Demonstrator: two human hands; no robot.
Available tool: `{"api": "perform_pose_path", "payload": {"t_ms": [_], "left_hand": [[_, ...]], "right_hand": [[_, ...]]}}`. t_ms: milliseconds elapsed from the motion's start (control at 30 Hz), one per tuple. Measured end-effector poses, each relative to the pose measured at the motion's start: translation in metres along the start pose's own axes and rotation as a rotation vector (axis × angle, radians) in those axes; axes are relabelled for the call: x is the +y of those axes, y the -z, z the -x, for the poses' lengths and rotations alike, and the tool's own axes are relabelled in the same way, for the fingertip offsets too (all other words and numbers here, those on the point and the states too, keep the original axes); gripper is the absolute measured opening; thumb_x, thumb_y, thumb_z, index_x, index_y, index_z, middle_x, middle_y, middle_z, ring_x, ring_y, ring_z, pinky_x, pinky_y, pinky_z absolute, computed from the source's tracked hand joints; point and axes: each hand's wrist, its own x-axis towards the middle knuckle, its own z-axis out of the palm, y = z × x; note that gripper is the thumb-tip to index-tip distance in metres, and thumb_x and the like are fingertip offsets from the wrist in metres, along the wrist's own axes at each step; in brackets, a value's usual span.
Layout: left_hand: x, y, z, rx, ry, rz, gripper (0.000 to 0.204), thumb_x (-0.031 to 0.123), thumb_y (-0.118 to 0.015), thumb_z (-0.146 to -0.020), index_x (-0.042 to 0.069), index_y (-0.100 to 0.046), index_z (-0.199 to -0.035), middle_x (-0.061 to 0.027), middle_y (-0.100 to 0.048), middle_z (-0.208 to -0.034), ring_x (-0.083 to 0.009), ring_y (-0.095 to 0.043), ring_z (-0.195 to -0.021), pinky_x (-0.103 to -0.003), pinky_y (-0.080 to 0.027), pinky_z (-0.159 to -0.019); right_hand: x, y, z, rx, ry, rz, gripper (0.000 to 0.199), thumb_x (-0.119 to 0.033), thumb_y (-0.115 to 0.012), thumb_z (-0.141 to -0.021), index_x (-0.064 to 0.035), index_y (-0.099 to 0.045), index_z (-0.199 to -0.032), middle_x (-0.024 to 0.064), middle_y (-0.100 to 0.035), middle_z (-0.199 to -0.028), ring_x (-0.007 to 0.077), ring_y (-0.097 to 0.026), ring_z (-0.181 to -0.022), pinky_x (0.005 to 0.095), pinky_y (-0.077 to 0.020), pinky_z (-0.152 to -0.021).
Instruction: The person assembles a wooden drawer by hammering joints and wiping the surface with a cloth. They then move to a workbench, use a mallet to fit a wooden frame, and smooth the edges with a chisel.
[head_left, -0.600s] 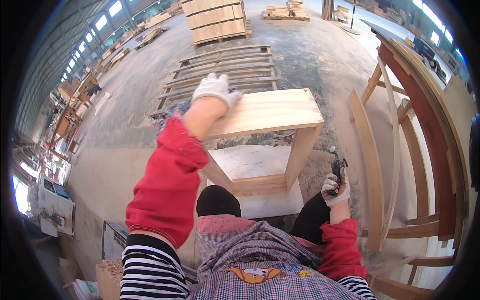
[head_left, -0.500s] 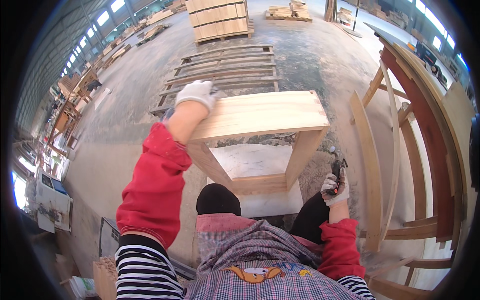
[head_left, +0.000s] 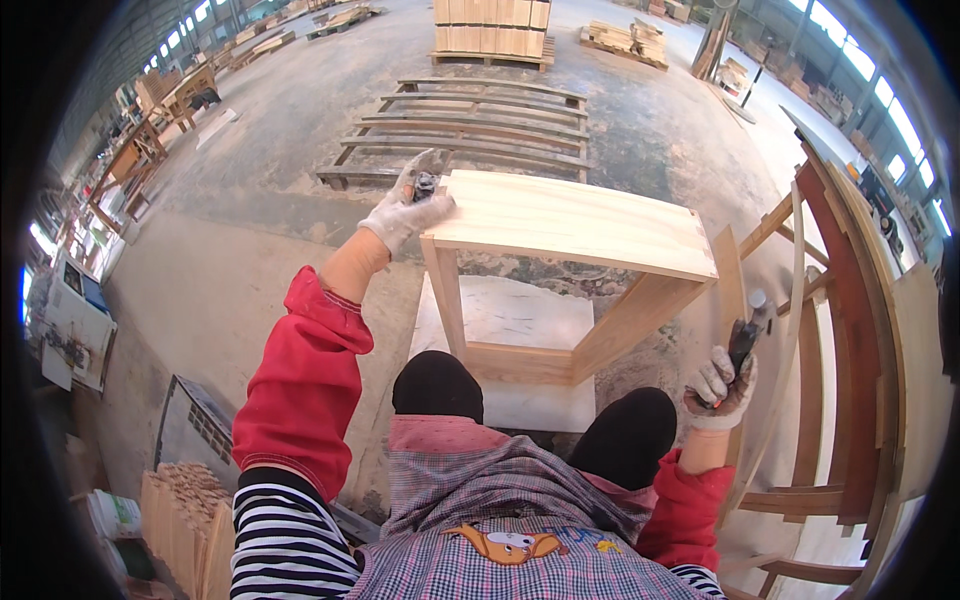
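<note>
Wooden frame (head_left: 570, 225) standing on floor btwn your knees. L hand (head_left: 412, 205) pinching small dark part at its far-left corner; R hand (head_left: 722, 385) clenched on hammer (head_left: 745, 340). Risk: part slips off edge, or frame tips if you lean.

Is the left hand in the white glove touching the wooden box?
Touching. In the head view, the gloved left hand lies on the top left corner of the wooden box frame, its fingers resting over the edge of the pale top board with no gap showing.
</note>
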Motion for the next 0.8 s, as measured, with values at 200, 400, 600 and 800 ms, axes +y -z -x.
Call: {"api": "perform_pose_path", "payload": {"t_ms": [200, 400, 600, 800], "left_hand": [[0.007, 0.000, -0.004, 0.062, 0.078, 0.034, 0.043, 0.015, -0.072, -0.082, 0.005, -0.053, -0.119, -0.0023, -0.062, -0.100, -0.0109, -0.058, -0.091, -0.026, -0.046, -0.082], [-0.016, 0.007, -0.025, 0.252, 0.079, 0.117, 0.025, 0.015, -0.070, -0.084, 0.007, -0.059, -0.104, -0.0031, -0.063, -0.091, -0.0126, -0.059, -0.075, -0.028, -0.050, -0.067], [-0.019, 0.001, -0.028, 0.285, 0.124, 0.293, 0.021, 0.015, -0.069, -0.084, 0.008, -0.061, -0.102, -0.0028, -0.063, -0.084, -0.0133, -0.058, -0.069, -0.030, -0.049, -0.062], [-0.029, 0.004, -0.036, 0.252, 0.177, 0.292, 0.018, 0.024, -0.052, -0.094, 0.012, -0.059, -0.104, -0.0024, -0.061, -0.087, -0.0169, -0.056, -0.069, -0.035, -0.048, -0.060]], "right_hand": [[0.056, -0.136, -0.035, 0.163, -0.118, 0.987, 0.068, -0.016, -0.060, -0.075, -0.0052, -0.036, -0.138, 0.0067, -0.054, -0.077, 0.0083, -0.043, -0.046, 0.0229, -0.0353, -0.039], [0.126, -0.190, -0.080, -0.123, -0.354, 1.359, 0.057, -0.010, -0.065, -0.077, 0.0000, -0.045, -0.129, 0.0034, -0.055, -0.081, 0.0070, -0.049, -0.062, 0.0214, -0.0410, -0.057], [0.168, -0.204, -0.106, -0.395, -0.010, 1.456, 0.051, -0.015, -0.067, -0.083, 0.0012, -0.049, -0.127, 0.0063, -0.059, -0.093, 0.0110, -0.054, -0.083, 0.0245, -0.0456, -0.076], [0.184, -0.198, -0.129, -0.486, -0.262, 1.686, 0.045, -0.019, -0.062, -0.085, -0.0019, -0.051, -0.125, 0.0136, -0.063, -0.094, 0.0195, -0.059, -0.085, 0.0306, -0.0466, -0.083]]}}
